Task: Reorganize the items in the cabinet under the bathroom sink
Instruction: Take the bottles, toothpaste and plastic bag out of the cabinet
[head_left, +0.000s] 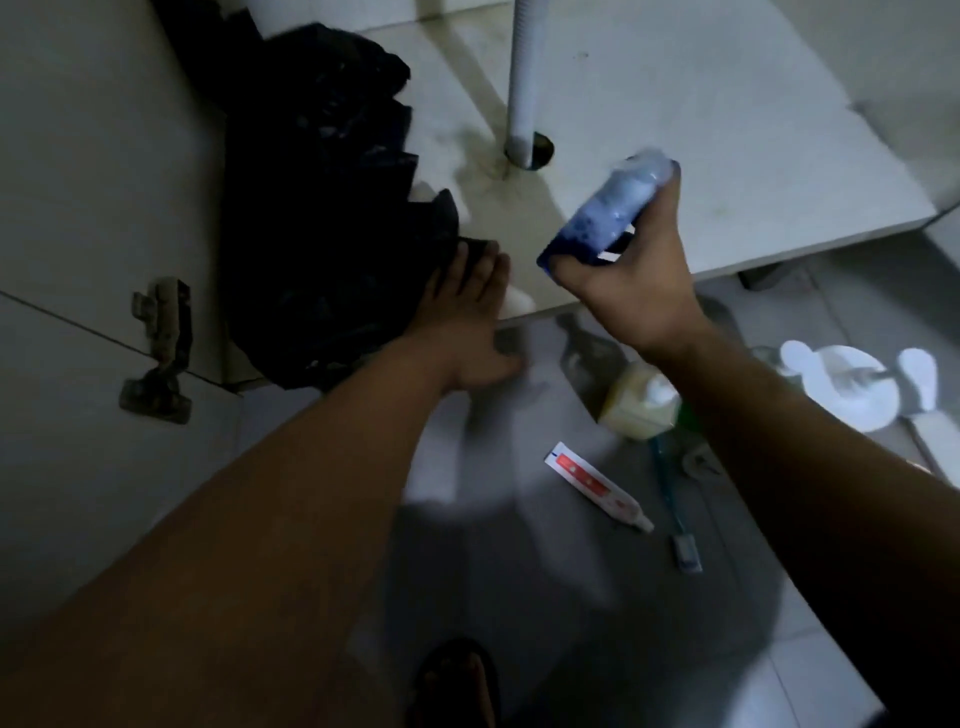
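Blue bottle (608, 208) clasped in right hand (631, 291); left hand (467, 322) spread on black bag (322, 208).

1. Both forearms are bare from the frame's lower edges up to the wrists; no sleeve shows on either.
2. The left hand (462, 322), centre of the frame, carries no ring, watch or glove that can be made out.
3. The right hand (631, 288), right of centre, is likewise bare, its wrist without a band.
4. At the bottom centre a foot (457, 686) sits in a dark open sandal, with straps across the top and the toes uncovered.
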